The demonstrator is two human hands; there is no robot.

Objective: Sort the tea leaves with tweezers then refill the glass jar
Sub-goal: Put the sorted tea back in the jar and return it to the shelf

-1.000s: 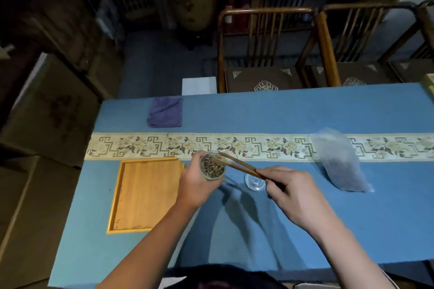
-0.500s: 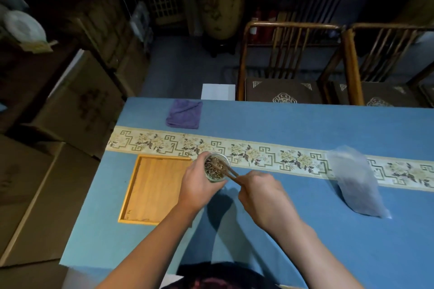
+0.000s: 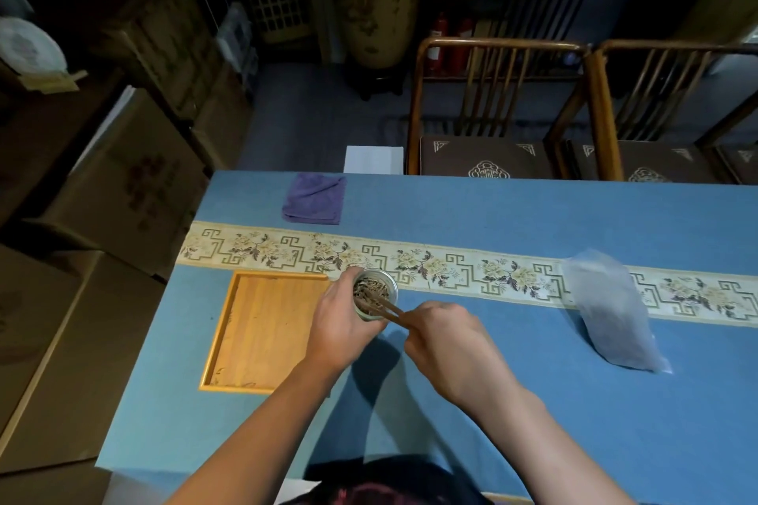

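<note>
- The left hand (image 3: 342, 326) grasps the glass jar (image 3: 375, 294), fingers curled round its side, and holds it tilted so its open mouth faces the camera.
- The jar sits above the tabletop (image 3: 492, 402) near the left end, just beside the right edge of the wooden tray (image 3: 262, 334) and at the near edge of the patterned runner (image 3: 471, 269).
- Tea leaves (image 3: 369, 291) fill the jar, a dark tangle with pale strands.
- The right hand (image 3: 451, 344) grips the wooden tweezers (image 3: 387, 307), fingers closed round their rear part; the tips reach into the jar's mouth among the leaves. Whether the tips pinch any leaf cannot be told.
- The wooden tray lies flat near the left edge of the tabletop, with a few dark specks along its near rim.
- A folded purple cloth (image 3: 315, 199) lies at the far edge, toward the far left corner.
- A clear plastic bag (image 3: 611, 307) with dark contents lies toward the right end, across the runner, well apart from both hands.
- Beyond the far edge stand two wooden chairs (image 3: 492, 107) with patterned cushions, and a tall ceramic vase (image 3: 377, 0) on the floor behind.
- Cardboard boxes (image 3: 123, 184) are stacked to the left of the table.
</note>
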